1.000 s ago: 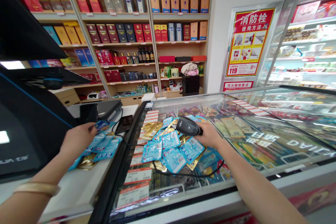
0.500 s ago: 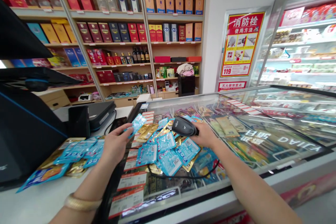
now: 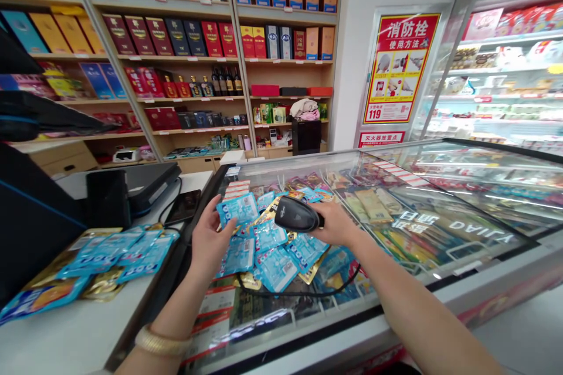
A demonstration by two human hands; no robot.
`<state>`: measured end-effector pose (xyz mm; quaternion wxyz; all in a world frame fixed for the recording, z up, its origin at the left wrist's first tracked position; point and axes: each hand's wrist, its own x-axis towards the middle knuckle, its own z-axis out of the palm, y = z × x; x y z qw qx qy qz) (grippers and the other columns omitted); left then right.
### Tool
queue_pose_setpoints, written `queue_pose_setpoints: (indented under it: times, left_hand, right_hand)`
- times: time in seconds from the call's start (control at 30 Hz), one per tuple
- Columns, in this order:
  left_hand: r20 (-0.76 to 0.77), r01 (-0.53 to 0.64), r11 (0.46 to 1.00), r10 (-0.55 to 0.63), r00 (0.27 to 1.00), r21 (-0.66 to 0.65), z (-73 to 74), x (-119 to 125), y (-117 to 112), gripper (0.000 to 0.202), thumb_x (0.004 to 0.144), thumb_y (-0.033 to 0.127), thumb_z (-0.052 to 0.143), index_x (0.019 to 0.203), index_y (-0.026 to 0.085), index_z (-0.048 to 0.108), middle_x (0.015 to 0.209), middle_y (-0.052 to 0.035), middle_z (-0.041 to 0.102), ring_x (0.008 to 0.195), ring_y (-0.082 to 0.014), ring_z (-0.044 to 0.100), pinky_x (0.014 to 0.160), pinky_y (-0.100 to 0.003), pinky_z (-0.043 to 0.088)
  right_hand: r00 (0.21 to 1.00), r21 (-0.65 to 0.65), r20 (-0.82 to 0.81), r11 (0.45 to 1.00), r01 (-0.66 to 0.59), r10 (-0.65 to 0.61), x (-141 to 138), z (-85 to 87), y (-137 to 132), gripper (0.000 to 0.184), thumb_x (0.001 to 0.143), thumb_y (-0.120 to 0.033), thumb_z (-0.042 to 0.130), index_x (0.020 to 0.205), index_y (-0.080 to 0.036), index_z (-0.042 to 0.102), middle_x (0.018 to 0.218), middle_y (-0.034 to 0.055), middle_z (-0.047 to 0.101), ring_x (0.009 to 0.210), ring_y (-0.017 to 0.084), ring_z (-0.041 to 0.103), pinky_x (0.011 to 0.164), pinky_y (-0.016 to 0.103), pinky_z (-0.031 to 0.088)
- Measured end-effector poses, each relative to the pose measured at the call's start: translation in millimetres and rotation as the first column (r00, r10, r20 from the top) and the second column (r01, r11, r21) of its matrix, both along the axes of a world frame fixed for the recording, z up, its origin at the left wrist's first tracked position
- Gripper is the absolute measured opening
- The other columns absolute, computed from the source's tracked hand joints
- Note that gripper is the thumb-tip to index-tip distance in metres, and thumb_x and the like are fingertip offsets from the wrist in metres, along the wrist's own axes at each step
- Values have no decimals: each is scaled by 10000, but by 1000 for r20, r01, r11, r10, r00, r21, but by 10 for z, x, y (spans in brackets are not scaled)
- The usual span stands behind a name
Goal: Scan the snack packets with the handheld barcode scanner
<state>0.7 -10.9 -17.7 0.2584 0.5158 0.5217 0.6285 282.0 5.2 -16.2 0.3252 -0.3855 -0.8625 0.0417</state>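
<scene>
Between thumb and fingers, my left hand (image 3: 214, 231) pinches a light-blue snack packet (image 3: 240, 210) by its left end, above the packet pile. My right hand (image 3: 336, 222) is wrapped round the handle of a black barcode scanner (image 3: 297, 214), whose head points left toward that packet. Beneath both hands, several blue packets (image 3: 277, 268) and gold ones lie heaped on the glass top of a chest freezer (image 3: 378, 299). The scanner's black cable (image 3: 303, 294) loops across the glass in front of the heap.
To the left, more blue and gold packets (image 3: 114, 255) lie on a white counter (image 3: 57, 334) beside a dark checkout machine (image 3: 30, 217). A phone (image 3: 185, 206) rests near the freezer's edge. Shelves of boxed bottles (image 3: 167, 35) stand behind, and a lit display fridge (image 3: 514, 82) is at right.
My left hand has brought the blue packet rightward over the heap, nearer the scanner, and it now lies flatter to view. The scanner is still in my right hand. The view has turned slightly.
</scene>
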Motion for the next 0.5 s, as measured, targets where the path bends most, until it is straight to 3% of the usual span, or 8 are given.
queue_pose_setpoints:
  times: [0.13, 0.5]
  left_hand:
    - [29, 47, 999, -47, 998, -12, -41, -15, 3, 793, 644, 333, 724, 1372, 170, 456, 1133, -114, 688, 1032, -240, 654, 932, -377, 503]
    - [86, 135, 990, -130, 988, -47, -25, 6, -36, 844, 614, 405, 761, 1365, 155, 469, 1092, -129, 704, 998, -252, 670, 885, -376, 533]
  right_hand:
    - [999, -5, 44, 1000, 7, -6, -17, -4, -5, 217, 713, -272, 664, 919, -204, 647, 871, 54, 718, 844, 223, 668, 711, 276, 453]
    - [998, -12, 62, 1000, 5, -5, -32, -8, -18, 179, 724, -282, 654, 887, -207, 648, 855, 49, 712, 836, 222, 668, 710, 270, 445]
